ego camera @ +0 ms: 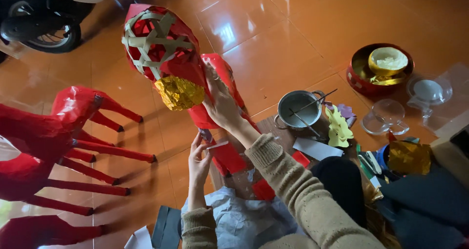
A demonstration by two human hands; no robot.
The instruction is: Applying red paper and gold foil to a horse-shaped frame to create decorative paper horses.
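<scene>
A figure of woven bamboo strips (146,41) is covered in red paper, with a crumpled gold foil patch (180,92) on its rounded part. My right hand (221,101) presses flat on the red paper beside the foil, steadying the figure. My left hand (199,161) reaches up from below and pinches a small white strip (218,145) against the figure's red lower part (229,157). Both sleeves are tan knit.
Finished red paper animals with thin legs (73,131) stand at the left. A metal pot with sticks (299,109), a red bowl (355,75), yellow paper shapes (338,128), clear lids (386,116) and gold foil (409,157) lie at the right. A scooter wheel (41,26) sits top left.
</scene>
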